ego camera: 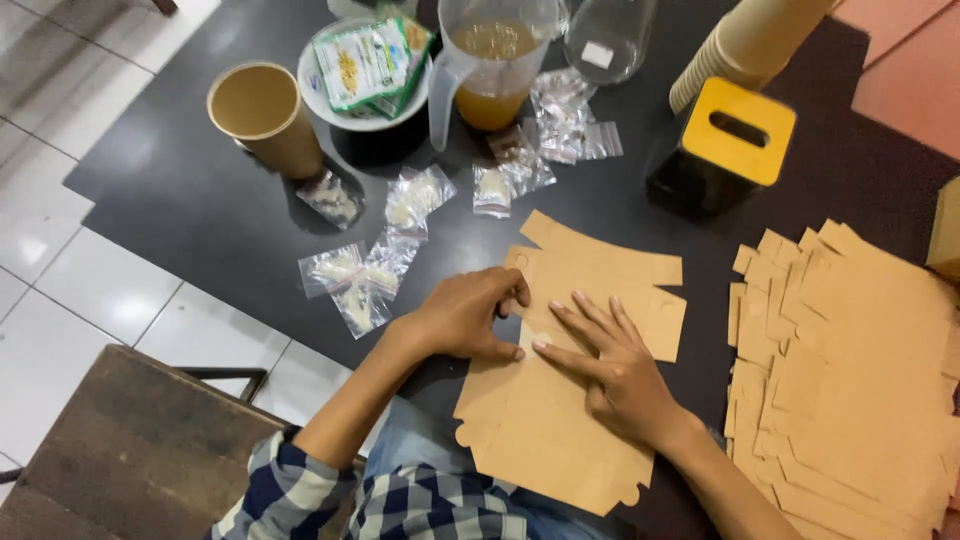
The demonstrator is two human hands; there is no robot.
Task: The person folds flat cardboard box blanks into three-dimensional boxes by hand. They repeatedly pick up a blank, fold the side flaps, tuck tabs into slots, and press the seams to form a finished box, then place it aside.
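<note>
White floor tiles (90, 270) border a dark desk (200, 210) crowded with packing goods. On the flat cardboard box blank (560, 400), which lies at the desk's near edge, both hands press down. The left hand (465, 315) has its grip curled, fingertips and thumb pinching the blank's left edge at a fold line; whether it actually lifts the flap is hard to tell. The right hand (610, 365) lies open, fingers spread flat on the blank, holding nothing. Right of the blank, well apart, sits a stack of more blanks (850, 380). Left of the blank lie small clear bags (355, 280) with pale contents. Beyond the blank stand a black box with a yellow slotted lid (725, 145), a clear jug of amber liquid (490, 65), a paper cup (265, 115) and a bowl of sachets (365, 70).
</note>
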